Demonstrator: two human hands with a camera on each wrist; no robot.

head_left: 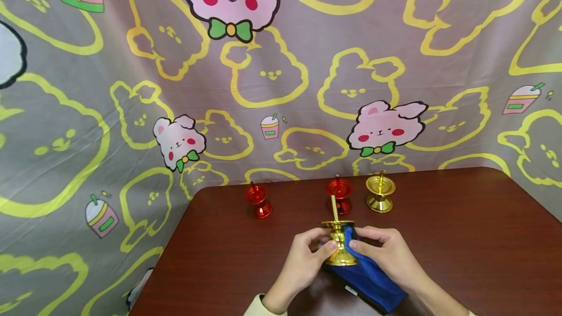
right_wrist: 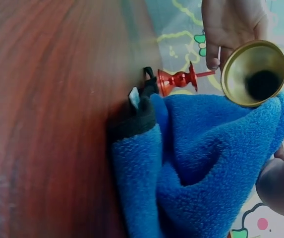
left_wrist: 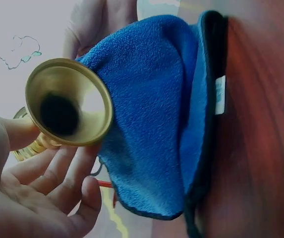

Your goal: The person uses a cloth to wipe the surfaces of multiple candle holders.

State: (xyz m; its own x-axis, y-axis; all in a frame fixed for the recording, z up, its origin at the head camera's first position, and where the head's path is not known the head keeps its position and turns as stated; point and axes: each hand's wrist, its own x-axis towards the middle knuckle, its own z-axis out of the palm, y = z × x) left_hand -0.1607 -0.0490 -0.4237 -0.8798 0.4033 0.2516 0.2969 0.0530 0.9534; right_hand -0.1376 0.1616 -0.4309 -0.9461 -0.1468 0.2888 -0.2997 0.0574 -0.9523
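A shiny gold candle holder [head_left: 337, 238] with a thin upright tube is held above the table, gripped at its stem and foot by my left hand [head_left: 303, 256]. Its hollow foot [left_wrist: 67, 101] faces the left wrist camera and looks dark inside. On the other side, my right hand [head_left: 391, 253] pinches a blue cloth [head_left: 373, 277] against the holder's stem. The fluffy cloth [right_wrist: 206, 153] has a black border and a small white label, and it hangs down toward the tabletop. Part of the stem is hidden behind fingers and cloth.
On the brown table [head_left: 210, 267] stand a red candle holder [head_left: 259, 201] to the left, another red one [head_left: 339, 191] behind the held piece, and a gold one [head_left: 380, 193] beside that. A patterned curtain [head_left: 281, 72] rises along the table's back and left sides.
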